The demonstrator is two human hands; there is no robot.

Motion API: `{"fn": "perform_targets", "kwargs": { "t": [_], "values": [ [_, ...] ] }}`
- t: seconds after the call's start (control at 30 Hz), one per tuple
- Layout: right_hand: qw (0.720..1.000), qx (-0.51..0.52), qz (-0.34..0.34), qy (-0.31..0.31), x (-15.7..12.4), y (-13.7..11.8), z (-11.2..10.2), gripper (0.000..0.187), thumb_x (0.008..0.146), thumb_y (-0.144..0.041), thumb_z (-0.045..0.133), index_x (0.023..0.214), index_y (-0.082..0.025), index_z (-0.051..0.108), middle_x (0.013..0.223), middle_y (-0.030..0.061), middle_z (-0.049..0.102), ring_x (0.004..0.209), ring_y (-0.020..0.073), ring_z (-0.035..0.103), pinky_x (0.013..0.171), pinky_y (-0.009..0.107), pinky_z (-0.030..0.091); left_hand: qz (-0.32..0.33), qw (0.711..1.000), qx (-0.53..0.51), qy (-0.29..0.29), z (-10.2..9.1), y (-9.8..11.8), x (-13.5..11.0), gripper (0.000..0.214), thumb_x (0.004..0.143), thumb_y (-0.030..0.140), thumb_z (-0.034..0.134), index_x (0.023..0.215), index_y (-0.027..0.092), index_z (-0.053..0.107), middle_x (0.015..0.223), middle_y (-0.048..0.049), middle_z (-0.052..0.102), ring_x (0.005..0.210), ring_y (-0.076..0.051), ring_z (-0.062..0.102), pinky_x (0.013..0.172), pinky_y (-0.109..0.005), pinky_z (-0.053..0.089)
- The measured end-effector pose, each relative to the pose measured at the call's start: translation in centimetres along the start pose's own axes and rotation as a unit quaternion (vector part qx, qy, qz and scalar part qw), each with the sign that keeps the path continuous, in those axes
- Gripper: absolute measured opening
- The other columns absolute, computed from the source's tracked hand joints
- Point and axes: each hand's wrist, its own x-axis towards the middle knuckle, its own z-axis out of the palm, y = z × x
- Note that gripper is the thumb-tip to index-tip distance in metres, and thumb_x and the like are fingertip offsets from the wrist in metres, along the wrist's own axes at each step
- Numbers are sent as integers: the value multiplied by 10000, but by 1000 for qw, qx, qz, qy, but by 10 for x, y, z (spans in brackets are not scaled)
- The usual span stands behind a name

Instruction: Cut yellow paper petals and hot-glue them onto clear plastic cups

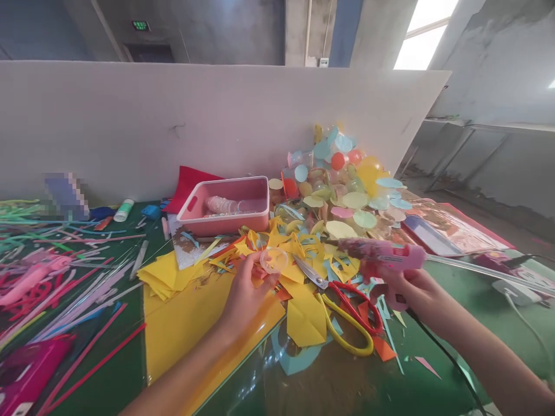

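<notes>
My left hand [245,289] is closed on a small clear plastic cup [273,260], held tilted above a yellow sheet [191,323]. My right hand [411,289] grips a pink hot glue gun [390,257]; its nozzle points left, a short way from the cup. A clear glue stick [485,273] sticks out of the gun's back to the right, and a black cord [437,352] runs down from its handle. Scissors with red and yellow handles [347,312] lie between my hands among yellow paper scraps [303,318].
A pink tray [225,205] holding clear cups stands at the back. A heap of coloured discs and cups [347,185] lies to its right, and coloured strips [65,277] lie at the left. A white board [173,115] walls off the back. The green table edge [533,271] is at the right.
</notes>
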Motion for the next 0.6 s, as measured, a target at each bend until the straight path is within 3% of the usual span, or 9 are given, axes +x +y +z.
{"fn": "perform_targets", "kwargs": {
  "t": [0.1,0.23,0.37,0.6],
  "values": [
    [994,29,26,-106,14,-4,24,609,739,-788,574,651,-186,616,509,3,561,474,137,516,420,229,362,-9,1000,16,4,1,-2,-1,423,843,483,662,1177,254,543,1204,-93,605,1063,-228,602,952,-410,465],
    [990,3,12,-142,29,1,45,586,802,-735,544,583,-191,537,462,-36,484,436,90,397,433,220,294,-20,1000,10,8,3,-1,-1,409,836,477,677,1154,262,536,1159,-78,602,1037,-218,594,940,-401,462],
    [990,8,22,-141,28,8,52,563,810,-732,529,645,-198,597,465,-29,514,425,103,419,423,227,299,-15,1000,13,4,4,2,-2,374,835,462,684,1119,268,537,1104,-67,610,982,-208,593,903,-392,470],
    [989,15,-11,-144,20,9,55,545,842,-667,529,527,-224,486,472,-12,498,447,119,414,441,255,334,11,999,49,0,5,3,-2,370,815,400,723,1112,272,544,1092,-51,604,940,-193,561,884,-374,458]
  ]
}}
